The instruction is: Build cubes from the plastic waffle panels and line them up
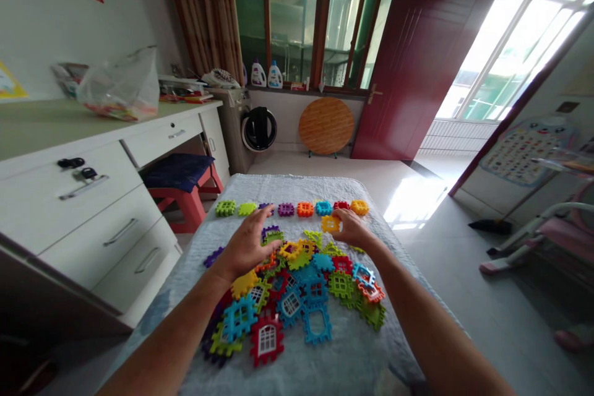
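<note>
My right hand (353, 229) grips a yellow building block (330, 224) with a window cut-out, just in front of the row's right end. My left hand (250, 241) is empty with fingers apart, above the left of the pile, its fingertips partly covering a dark purple block (266, 208) in the row. That row runs across the far part of the cloth: a green block (225, 208), a lime block (247, 209), a purple block (286, 209), an orange block (305, 209), a blue block (323, 208), a red block (341, 205) and a yellow-orange block (359, 207).
Nearer me, a loose heap of interlocking blocks, including a blue frame (318, 324) and a red window block (266, 339), lies on the grey-blue cloth (338, 362). A white desk (153, 142) and a red stool (185, 198) stand left; a pink chair (557, 238) stands right.
</note>
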Tool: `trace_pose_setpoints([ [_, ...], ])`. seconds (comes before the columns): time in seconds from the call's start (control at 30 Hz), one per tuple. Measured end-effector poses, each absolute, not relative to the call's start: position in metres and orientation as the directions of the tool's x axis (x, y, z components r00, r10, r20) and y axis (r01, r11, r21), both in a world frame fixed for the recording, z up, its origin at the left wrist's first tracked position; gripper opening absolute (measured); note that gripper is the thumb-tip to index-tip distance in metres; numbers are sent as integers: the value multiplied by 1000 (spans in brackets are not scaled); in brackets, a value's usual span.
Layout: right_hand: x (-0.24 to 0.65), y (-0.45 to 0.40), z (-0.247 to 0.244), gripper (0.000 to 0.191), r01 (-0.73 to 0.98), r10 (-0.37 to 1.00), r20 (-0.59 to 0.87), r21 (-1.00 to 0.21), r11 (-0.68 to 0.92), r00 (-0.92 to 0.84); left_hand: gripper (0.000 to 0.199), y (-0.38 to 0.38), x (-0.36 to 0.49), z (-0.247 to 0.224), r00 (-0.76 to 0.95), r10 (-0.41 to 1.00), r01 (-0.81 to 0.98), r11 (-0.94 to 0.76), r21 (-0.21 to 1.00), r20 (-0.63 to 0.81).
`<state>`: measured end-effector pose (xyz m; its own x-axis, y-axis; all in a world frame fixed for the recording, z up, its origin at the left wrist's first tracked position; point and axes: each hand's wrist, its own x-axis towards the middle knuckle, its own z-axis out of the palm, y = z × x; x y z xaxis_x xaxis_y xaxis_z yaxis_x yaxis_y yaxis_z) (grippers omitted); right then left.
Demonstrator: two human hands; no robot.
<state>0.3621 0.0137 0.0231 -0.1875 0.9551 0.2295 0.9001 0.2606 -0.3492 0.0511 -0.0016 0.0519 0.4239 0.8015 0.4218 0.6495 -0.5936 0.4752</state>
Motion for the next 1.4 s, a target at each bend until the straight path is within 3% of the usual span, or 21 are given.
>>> trace_pose_setpoints([
  [0.13, 379, 21, 2, 46, 948, 980, 120, -260, 186, -160, 48, 7, 3, 26, 232, 877, 773, -429, 467, 421],
  [0.27, 378, 21, 0, 54, 954, 981, 92, -231, 189, -172, 46, 18, -30, -2, 122, 895, 853, -315, 415, 429],
  [0.37, 373, 23, 5, 60, 948, 976, 93, -234, 216, -199, 46, 23, -44, -13, 89, 909, 869, -271, 415, 408],
  [0.6, 367, 30, 11, 41, 962, 976, -1, -172, 214, -217, 42, 27, -56, -22, 33, 949, 862, -185, 472, 313],
  [0.93, 366, 34, 14, 40, 967, 975, -61, -153, 202, -213, 42, 27, -51, -28, 5, 959, 815, -169, 554, 285],
  [1.07, 378, 37, 24, 48, 963, 981, 13, -191, 192, -193, 41, 27, -52, -27, 3, 955, 829, -167, 534, 295],
  [1.23, 429, 57, 47, 52, 974, 985, 174, -225, 23, 17, 44, 28, -53, -28, 17, 959, 840, -168, 517, 284],
  [1.4, 472, 81, 50, 54, 974, 991, 108, -220, -54, 80, 45, 30, -55, -30, 14, 965, 830, -157, 535, 262],
])
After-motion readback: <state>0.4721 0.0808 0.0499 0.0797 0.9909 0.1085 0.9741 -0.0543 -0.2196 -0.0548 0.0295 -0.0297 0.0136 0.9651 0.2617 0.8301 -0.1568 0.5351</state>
